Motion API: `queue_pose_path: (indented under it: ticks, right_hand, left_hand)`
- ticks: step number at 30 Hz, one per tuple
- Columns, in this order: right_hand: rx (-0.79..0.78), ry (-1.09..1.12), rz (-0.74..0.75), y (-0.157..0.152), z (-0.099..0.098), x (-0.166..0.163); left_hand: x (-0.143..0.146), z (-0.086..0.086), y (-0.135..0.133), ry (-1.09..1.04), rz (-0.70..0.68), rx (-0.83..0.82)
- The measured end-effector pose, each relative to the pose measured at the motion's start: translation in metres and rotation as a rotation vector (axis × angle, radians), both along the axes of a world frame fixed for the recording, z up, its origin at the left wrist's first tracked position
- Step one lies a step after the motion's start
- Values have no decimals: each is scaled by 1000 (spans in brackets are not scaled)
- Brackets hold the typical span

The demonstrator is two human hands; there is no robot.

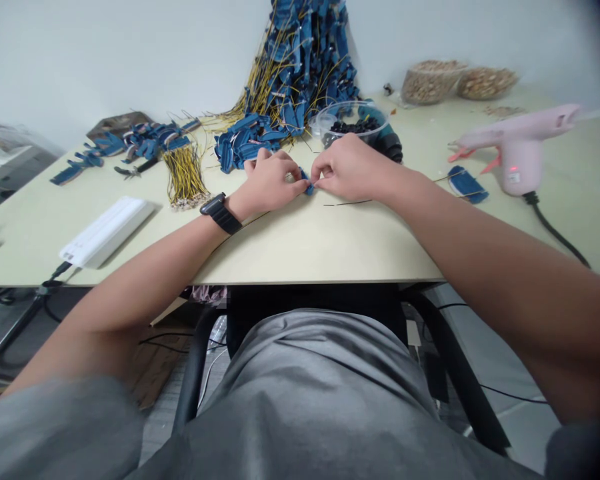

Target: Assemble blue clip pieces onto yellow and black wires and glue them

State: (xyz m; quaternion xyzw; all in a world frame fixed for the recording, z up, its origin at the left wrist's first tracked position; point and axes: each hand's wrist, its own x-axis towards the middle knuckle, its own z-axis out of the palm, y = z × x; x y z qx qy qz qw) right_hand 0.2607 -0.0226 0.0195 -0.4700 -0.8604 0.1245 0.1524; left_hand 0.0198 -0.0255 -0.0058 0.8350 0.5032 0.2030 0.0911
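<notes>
My left hand (269, 181) and my right hand (349, 168) meet over the middle of the pale table (300, 240). Both pinch one small blue leaf-shaped piece (307, 187) between their fingertips. The left wrist carries a black watch (221, 213). A thin dark wire (347, 203) lies on the table just under my right hand. Behind the hands a heap of blue pieces on yellow wires (295, 80) rises against the wall. A clear bowl of dark beads (353, 123) stands right behind my right hand.
A pink glue gun (517, 150) with its black cord stands at the right, a single blue piece (467, 185) beside it. A bundle of yellow wires (184, 175), more blue pieces (130, 143) and a white power strip (107, 230) lie at the left. Two bags of brown bits (455, 81) sit at the back right.
</notes>
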Motion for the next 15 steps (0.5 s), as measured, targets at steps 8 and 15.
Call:
queue_pose_path:
  ticks: [8,15]
  right_hand:
    - [-28,73,-8,4,-4,-1]
    - [-29,73,-9,8,-7,0]
  left_hand:
    - [3,-3,2,-6,41,-7]
    - [3,-10,9,-59,44,7]
